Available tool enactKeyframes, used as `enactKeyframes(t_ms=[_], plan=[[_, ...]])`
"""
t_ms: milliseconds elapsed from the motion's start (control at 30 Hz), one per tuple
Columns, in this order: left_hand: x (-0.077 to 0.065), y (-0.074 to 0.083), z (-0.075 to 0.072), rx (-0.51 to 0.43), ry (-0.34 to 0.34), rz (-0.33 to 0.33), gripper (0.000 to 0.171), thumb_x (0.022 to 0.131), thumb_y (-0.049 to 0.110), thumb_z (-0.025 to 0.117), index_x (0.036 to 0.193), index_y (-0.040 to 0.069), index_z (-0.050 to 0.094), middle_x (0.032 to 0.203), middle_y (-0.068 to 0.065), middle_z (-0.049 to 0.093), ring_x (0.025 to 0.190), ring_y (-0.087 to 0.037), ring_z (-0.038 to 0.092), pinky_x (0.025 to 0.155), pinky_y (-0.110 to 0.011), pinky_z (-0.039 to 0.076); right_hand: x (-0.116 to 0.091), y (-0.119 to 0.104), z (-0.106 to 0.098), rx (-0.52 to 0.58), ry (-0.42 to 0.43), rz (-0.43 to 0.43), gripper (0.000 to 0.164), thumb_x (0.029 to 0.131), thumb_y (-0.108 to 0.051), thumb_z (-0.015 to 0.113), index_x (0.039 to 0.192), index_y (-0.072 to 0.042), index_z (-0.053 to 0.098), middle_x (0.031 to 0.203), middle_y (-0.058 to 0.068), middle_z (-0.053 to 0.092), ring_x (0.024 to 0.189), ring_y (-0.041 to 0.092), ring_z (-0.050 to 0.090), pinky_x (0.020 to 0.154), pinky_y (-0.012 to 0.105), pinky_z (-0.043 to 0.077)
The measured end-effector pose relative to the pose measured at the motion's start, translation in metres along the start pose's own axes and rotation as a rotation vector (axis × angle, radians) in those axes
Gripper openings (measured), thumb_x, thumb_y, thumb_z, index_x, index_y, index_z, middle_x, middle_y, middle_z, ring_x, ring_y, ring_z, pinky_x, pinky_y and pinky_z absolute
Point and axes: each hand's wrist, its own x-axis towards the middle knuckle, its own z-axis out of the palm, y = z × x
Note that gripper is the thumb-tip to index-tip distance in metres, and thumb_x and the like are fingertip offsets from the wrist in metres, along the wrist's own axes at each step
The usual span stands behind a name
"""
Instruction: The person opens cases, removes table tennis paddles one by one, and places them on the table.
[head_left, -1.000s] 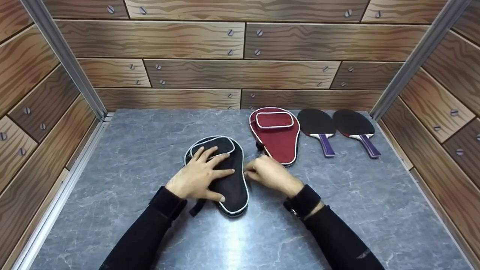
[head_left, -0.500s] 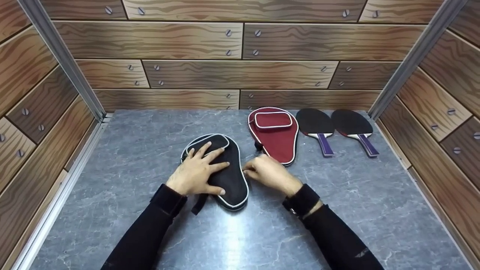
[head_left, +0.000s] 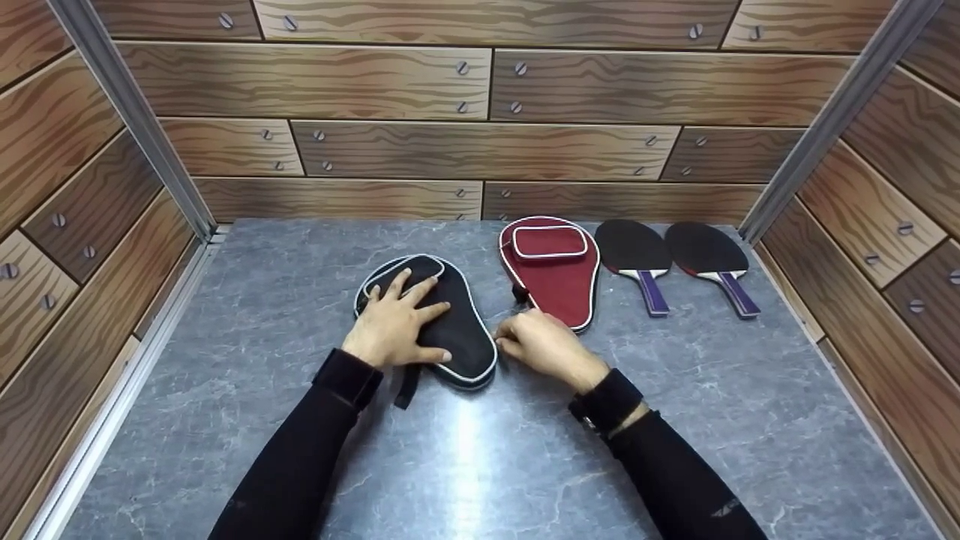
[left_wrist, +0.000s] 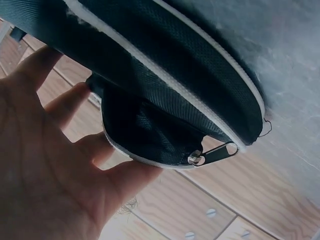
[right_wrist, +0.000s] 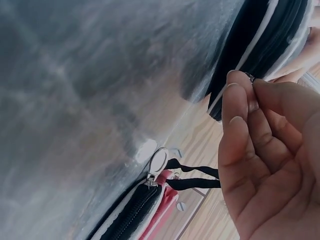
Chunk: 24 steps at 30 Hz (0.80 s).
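Note:
A black table tennis bat case (head_left: 459,341) with white piping lies on the grey table, narrow end toward me. Spread over its pocket and body, my left hand (head_left: 391,322) rests with straight fingers. The left wrist view shows the pocket's edge with a metal zip pull (left_wrist: 215,154) hanging at it. At the case's right edge, my right hand (head_left: 546,346) pinches a small zip pull (right_wrist: 250,77) between thumb and fingers; the fingertips mostly hide it. A black strap (head_left: 407,386) sticks out on the case's left side.
A red bat case (head_left: 559,281) lies just beyond my right hand, its zip pull (right_wrist: 159,162) and black strap showing in the right wrist view. Two bats with black rubber and purple handles, one left (head_left: 634,247) and one right (head_left: 706,247), lie beside it. Wood-patterned walls (head_left: 390,150) enclose the table.
The black case has slid away from me and turned, its wide end swinging left. My left hand has moved forward with it. My right hand has hardly moved and is now nearer the narrow end.

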Motion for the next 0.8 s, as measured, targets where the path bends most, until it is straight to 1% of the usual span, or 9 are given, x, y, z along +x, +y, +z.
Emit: enactKeyframes(t_ms=[100, 267, 367, 500, 567, 633, 800], plan=[[0.006, -0.003, -0.002, 0.005, -0.010, -0.024, 0.089, 0.095, 0.076, 0.083, 0.169, 0.028, 0.066, 0.193, -0.010, 0.039, 0.179, -0.055, 0.030, 0.131, -0.089, 0.041, -0.001, 0.001, -0.001, 0.006, -0.003, 0.011, 0.010, 0.104, -0.013, 0.081, 0.099, -0.013, 0.089, 0.087, 0.000, 0.085, 0.078, 0.020, 0.074, 0.074, 0.048, 0.065], [0.014, -0.009, -0.004, 0.030, -0.034, -0.076, 0.090, 0.097, 0.077, 0.080, 0.171, 0.029, 0.063, 0.193, -0.010, 0.038, 0.180, -0.055, 0.028, 0.130, -0.089, 0.042, -0.001, 0.002, 0.000, 0.017, -0.002, 0.013, 0.008, 0.105, -0.015, 0.083, 0.102, -0.013, 0.090, 0.091, -0.001, 0.087, 0.080, 0.019, 0.077, 0.075, 0.047, 0.066], [0.020, -0.010, -0.004, 0.041, -0.054, -0.121, 0.091, 0.098, 0.078, 0.078, 0.172, 0.028, 0.062, 0.193, -0.011, 0.037, 0.180, -0.054, 0.026, 0.130, -0.089, 0.041, -0.001, 0.001, 0.001, 0.027, -0.009, -0.008, 0.008, 0.105, -0.015, 0.084, 0.100, -0.012, 0.090, 0.089, 0.000, 0.086, 0.079, 0.016, 0.075, 0.074, 0.044, 0.065], [0.029, -0.010, -0.004, 0.031, -0.072, -0.182, 0.092, 0.099, 0.079, 0.077, 0.174, 0.029, 0.059, 0.195, -0.011, 0.034, 0.181, -0.055, 0.024, 0.130, -0.091, 0.039, 0.000, -0.002, 0.002, 0.060, -0.038, -0.054, 0.009, 0.105, -0.014, 0.084, 0.098, -0.010, 0.089, 0.087, 0.000, 0.085, 0.076, 0.011, 0.069, 0.072, 0.037, 0.061], [0.032, -0.010, -0.004, 0.032, -0.080, -0.204, 0.092, 0.100, 0.079, 0.076, 0.175, 0.030, 0.058, 0.195, -0.011, 0.033, 0.181, -0.055, 0.023, 0.131, -0.091, 0.039, 0.001, -0.004, 0.003, 0.070, -0.048, -0.069, 0.009, 0.105, -0.013, 0.084, 0.098, -0.010, 0.089, 0.088, 0.000, 0.085, 0.077, 0.010, 0.069, 0.072, 0.035, 0.061], [0.034, -0.009, -0.004, 0.038, -0.085, -0.220, 0.092, 0.100, 0.080, 0.075, 0.176, 0.030, 0.057, 0.195, -0.010, 0.032, 0.181, -0.056, 0.023, 0.132, -0.090, 0.039, 0.001, -0.005, 0.003, 0.066, -0.042, -0.063, 0.008, 0.105, -0.013, 0.084, 0.099, -0.011, 0.090, 0.089, 0.000, 0.086, 0.078, 0.010, 0.072, 0.073, 0.036, 0.062], [0.033, -0.006, -0.002, 0.060, -0.070, -0.239, 0.091, 0.101, 0.078, 0.075, 0.175, 0.028, 0.058, 0.194, -0.010, 0.035, 0.176, -0.063, 0.028, 0.128, -0.088, 0.045, 0.002, -0.006, 0.003, 0.031, 0.008, 0.009, 0.009, 0.102, -0.014, 0.085, 0.094, -0.015, 0.089, 0.087, -0.001, 0.085, 0.077, 0.017, 0.074, 0.072, 0.045, 0.063]])
